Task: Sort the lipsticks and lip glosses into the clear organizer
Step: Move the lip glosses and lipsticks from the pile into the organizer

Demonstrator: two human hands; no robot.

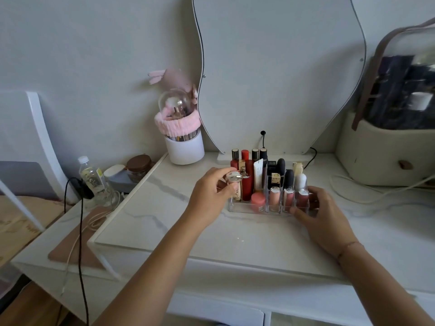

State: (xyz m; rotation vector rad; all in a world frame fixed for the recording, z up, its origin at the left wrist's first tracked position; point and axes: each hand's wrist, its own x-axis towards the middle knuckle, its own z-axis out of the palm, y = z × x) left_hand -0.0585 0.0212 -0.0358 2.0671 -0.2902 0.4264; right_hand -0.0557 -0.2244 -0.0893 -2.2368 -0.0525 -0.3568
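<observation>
The clear organizer (244,209) sits on the white marbled counter (164,222), just in front of the wavy mirror (282,78), and it is nearly full of upright lipsticks and glosses. The left hand (209,196) is at its left end, its grip pinched on a shiny gold-and-silver lipstick (234,178) held over the left compartment, next to a tall red tube (247,182). The right hand (327,215) rests against the organizer's right end, thumb along the near wall and fingers spread behind it, bracing rather than clenching. A pink-banded brush holder (184,147) stands far left.
</observation>
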